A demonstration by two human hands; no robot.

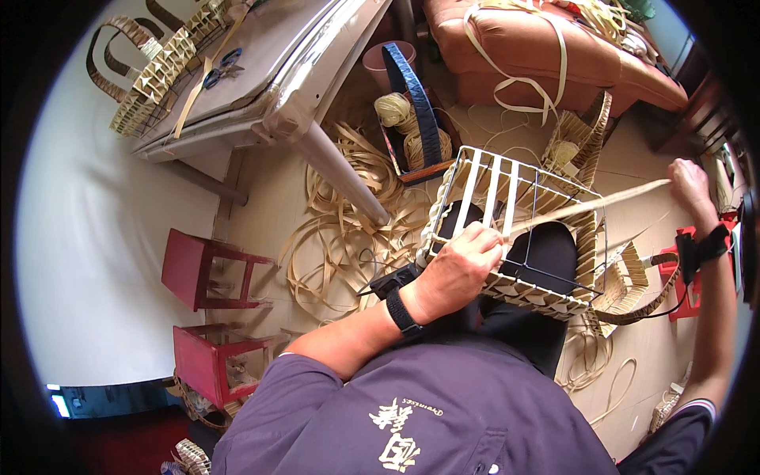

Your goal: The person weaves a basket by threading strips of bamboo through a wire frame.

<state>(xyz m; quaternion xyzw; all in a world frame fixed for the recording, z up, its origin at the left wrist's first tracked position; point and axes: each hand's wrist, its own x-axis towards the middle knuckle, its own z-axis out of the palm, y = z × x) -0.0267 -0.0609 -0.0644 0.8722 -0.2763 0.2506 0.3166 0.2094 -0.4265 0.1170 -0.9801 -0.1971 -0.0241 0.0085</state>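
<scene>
A rectangular wire-frame basket (pixel 526 255) rests on my lap, its sides partly wrapped in pale woven strip. Three pale bands run across the left part of its open wire face. My left hand (pixel 469 261) is closed at the basket's near edge, pinching the strip against the frame. From there a flat pale weaving strip (pixel 590 207) stretches taut to the right, over the wires. Its far end is in my right hand (pixel 691 186), closed in a fist well out to the right of the basket.
Loose strips (pixel 340 237) lie heaped on the floor by a table leg (pixel 340 170). Beyond my lap stands a blue-handled basket (pixel 419 119) holding rolled strip. Red stools (pixel 207 269) are at left, a handled basket (pixel 625 289) at right. Scissors (pixel 222 70) lie on the table.
</scene>
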